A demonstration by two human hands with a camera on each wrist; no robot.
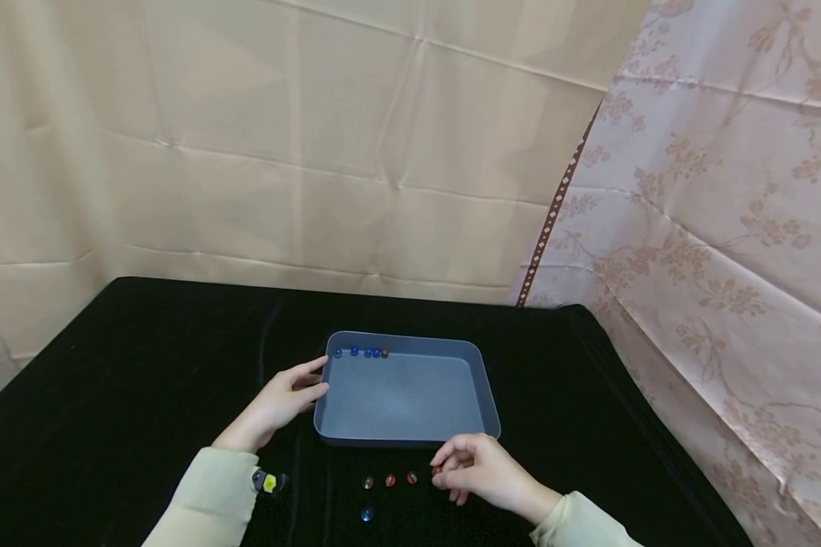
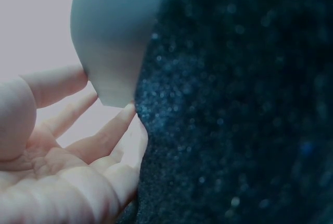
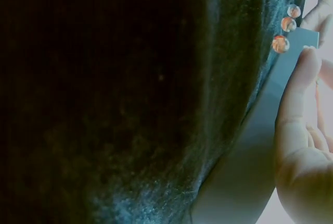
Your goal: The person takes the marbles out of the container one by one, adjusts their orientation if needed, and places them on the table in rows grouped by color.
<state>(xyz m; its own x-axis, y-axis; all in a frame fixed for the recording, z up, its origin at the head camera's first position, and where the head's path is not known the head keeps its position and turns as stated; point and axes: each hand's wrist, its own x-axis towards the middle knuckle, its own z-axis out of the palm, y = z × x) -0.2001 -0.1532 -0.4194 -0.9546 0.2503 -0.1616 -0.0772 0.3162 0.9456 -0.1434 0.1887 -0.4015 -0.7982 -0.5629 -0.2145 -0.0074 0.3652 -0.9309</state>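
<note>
My left hand (image 1: 278,401) rests its fairly straight fingertips against the left wall of a shallow blue-grey tray (image 1: 487,384). The left wrist view shows those fingers (image 2: 106,135) touching the tray's side (image 2: 117,52). Just off the tray's near right corner, my right hand (image 1: 482,472) pinches a reddish-orange marble (image 1: 437,470) between thumb and fingers. Left of that hand, a row of glass marbles with orange-red swirls, among them one marble (image 1: 412,478), lies on the black cloth. A clear blue marble (image 1: 366,514) sits nearer to me.
Along the tray's far wall, toward its left corner, several dark blue marbles (image 1: 354,352) line up with one brownish-orange marble (image 1: 385,352) at their right end. Black cloth (image 1: 178,357) covers the table. Beige curtain (image 1: 246,152) and a flowered curtain (image 1: 725,190) hang behind and at right.
</note>
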